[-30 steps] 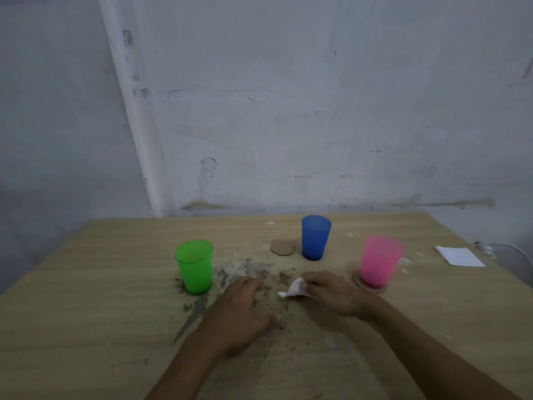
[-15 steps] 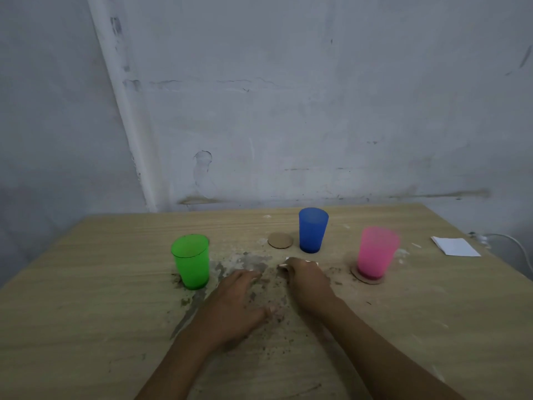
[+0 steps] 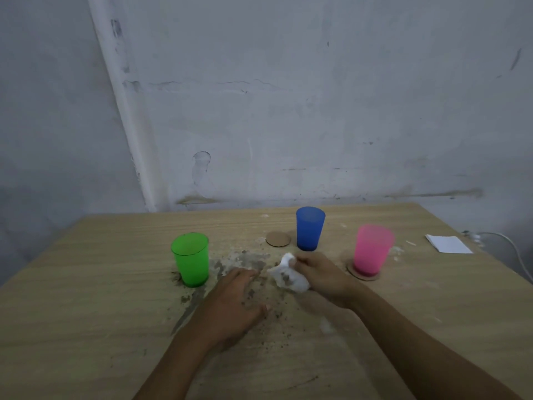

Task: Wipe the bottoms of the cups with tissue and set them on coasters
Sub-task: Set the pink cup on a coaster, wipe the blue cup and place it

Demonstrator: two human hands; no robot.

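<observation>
Three plastic cups stand upright on the wooden table point(image 3: 86, 313). The green cup point(image 3: 191, 259) is at the left on dirty wood. The blue cup point(image 3: 309, 232) is at the back, with a bare round cardboard coaster point(image 3: 278, 239) just left of it. The pink cup point(image 3: 372, 250) rests on another coaster point(image 3: 353, 271) at the right. My right hand point(image 3: 323, 274) grips a crumpled, soiled white tissue point(image 3: 288, 275) in front of the blue cup. My left hand point(image 3: 230, 301) lies flat on the table, fingers spread, right of the green cup.
Dirt and crumbs point(image 3: 248, 259) are smeared between the green cup and my hands. A folded white paper point(image 3: 448, 243) lies at the far right, near a white cable point(image 3: 513, 249) off the table edge. A grey wall rises behind the table.
My right hand has lifted and turned, so the tissue now shows crumpled and dirty at its left side; before it was pressed under the hand. The left hand has stayed put.
</observation>
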